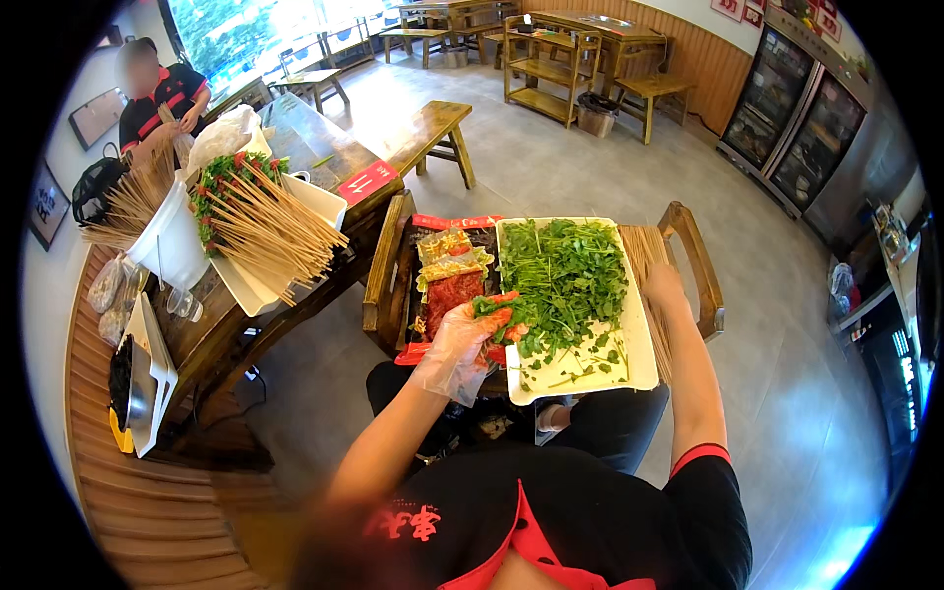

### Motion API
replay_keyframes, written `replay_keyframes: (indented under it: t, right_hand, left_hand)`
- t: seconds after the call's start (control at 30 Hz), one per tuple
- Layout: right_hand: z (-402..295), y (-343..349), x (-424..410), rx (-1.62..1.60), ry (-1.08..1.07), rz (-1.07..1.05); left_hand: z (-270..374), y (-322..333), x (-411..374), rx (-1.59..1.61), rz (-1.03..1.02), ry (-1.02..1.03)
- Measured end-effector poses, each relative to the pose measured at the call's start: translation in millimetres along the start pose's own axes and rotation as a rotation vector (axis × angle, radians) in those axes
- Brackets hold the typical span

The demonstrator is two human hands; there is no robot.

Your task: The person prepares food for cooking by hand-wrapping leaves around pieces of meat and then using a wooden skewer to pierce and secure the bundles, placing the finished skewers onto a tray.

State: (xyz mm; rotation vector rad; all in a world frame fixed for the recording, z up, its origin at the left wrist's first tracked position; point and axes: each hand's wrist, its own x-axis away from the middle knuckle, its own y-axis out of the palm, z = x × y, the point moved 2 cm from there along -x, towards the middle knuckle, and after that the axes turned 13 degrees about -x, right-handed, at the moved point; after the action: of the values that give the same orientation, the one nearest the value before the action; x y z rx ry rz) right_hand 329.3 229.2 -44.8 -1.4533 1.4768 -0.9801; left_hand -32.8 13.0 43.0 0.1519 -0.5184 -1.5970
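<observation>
My left hand (pixel 457 339), in a clear plastic glove, grips a small bundle of green herb with red meat (pixel 509 316) around it. It is over the seam between a red-edged package of sliced raw meat (pixel 453 291) and a cream tray (pixel 643 372). Leafy cilantro (pixel 564 265) fills the far part of that tray, with loose bits scattered near its front. To the right of the tray, my right hand (pixel 664 286) is at a layer of bamboo skewers (pixel 640 243). Its fingertips are hidden, so whether it grasps one cannot be told.
On the left table, finished herb-and-meat skewers (pixel 273 228) lie across a tray beside a white bucket (pixel 173 236) of sticks. A co-worker (pixel 158 96) sits behind. A wooden bench (pixel 435 129) stands ahead; a glass-door refrigerator (pixel 793 118) is at the right.
</observation>
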Motion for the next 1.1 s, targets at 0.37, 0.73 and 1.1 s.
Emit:
replay_keyframes:
  t: [0.37, 0.73, 1.1]
  right_hand:
    - [6, -12, 10, -0.093, -0.127, 0.130]
    - [12, -6, 0, -0.150, -0.040, 0.071]
    - [-148, -150, 156, -0.631, -0.689, -0.116]
  left_hand:
    - [-2, -13, -1, -0.034, -0.046, 0.086]
    - [-3, -24, 2, 0.030, 0.001, 0.134]
    - [12, -25, -6, 0.242, 0.043, 0.269]
